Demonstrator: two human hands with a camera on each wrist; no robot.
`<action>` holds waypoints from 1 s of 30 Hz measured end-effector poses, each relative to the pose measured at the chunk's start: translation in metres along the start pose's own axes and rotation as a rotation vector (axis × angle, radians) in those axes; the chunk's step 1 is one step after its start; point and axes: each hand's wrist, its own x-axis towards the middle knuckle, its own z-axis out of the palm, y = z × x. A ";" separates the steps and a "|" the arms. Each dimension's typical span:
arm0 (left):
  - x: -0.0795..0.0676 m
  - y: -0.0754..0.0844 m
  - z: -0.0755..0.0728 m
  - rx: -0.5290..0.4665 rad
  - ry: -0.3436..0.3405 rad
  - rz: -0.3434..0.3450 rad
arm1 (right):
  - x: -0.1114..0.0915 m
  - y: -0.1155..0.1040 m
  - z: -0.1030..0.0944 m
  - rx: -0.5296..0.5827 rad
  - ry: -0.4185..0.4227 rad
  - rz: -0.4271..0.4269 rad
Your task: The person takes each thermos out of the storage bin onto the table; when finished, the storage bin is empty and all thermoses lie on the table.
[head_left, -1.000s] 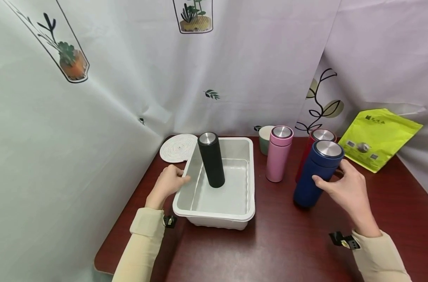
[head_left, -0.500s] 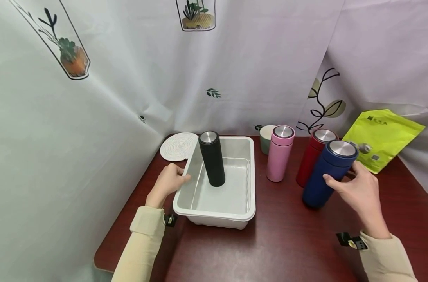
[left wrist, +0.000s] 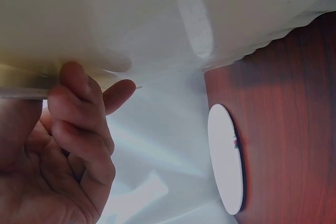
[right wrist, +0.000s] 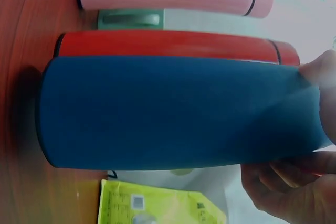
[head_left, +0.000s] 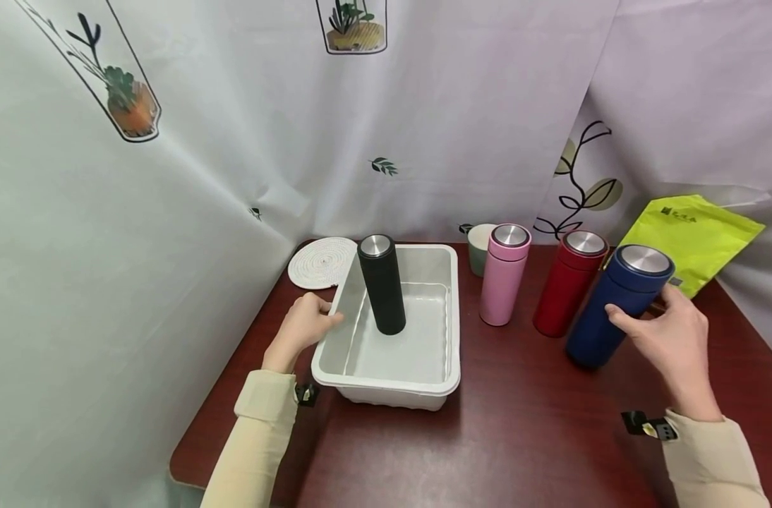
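My right hand (head_left: 674, 342) grips a blue thermos flask (head_left: 617, 310) near its upper part, thumb on one side and fingers on the other. In the right wrist view the blue body fills the middle, its base close to the table; I cannot tell whether it touches. Just left of it stands a red thermos flask (head_left: 567, 289), then a pink thermos flask (head_left: 503, 279). On the left, my left hand (head_left: 301, 328) pinches the rim of a white plastic tub (head_left: 386, 386), fingers curled at its outer wall (left wrist: 152, 19). A black thermos flask (head_left: 382, 289) stands upright inside the tub.
A round white woven mat (head_left: 322, 262) lies behind the tub's left side. A green cup (head_left: 479, 252) sits at the back beside the pink flask. A lime-green pouch (head_left: 697, 236) leans against the curtain at right. The dark red table (head_left: 487, 444) ends against hanging curtains.
My right hand has carried the blue flask to the right, past the red flask, which now shows more fully. My left hand has stayed at the tub's rim.
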 end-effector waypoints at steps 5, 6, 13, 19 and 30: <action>0.001 0.000 -0.001 0.006 0.006 0.001 | 0.006 0.008 0.000 -0.029 0.023 -0.001; 0.001 0.000 -0.001 0.007 0.007 0.001 | 0.007 0.010 0.000 -0.033 0.032 0.001; -0.001 0.000 0.000 0.009 0.008 -0.005 | 0.018 0.019 0.001 -0.049 0.091 -0.001; -0.001 0.000 0.003 0.007 0.011 0.004 | 0.025 0.030 0.000 -0.054 0.134 0.003; -0.001 0.000 0.002 0.001 0.015 -0.018 | 0.023 0.033 0.008 -0.034 0.158 0.002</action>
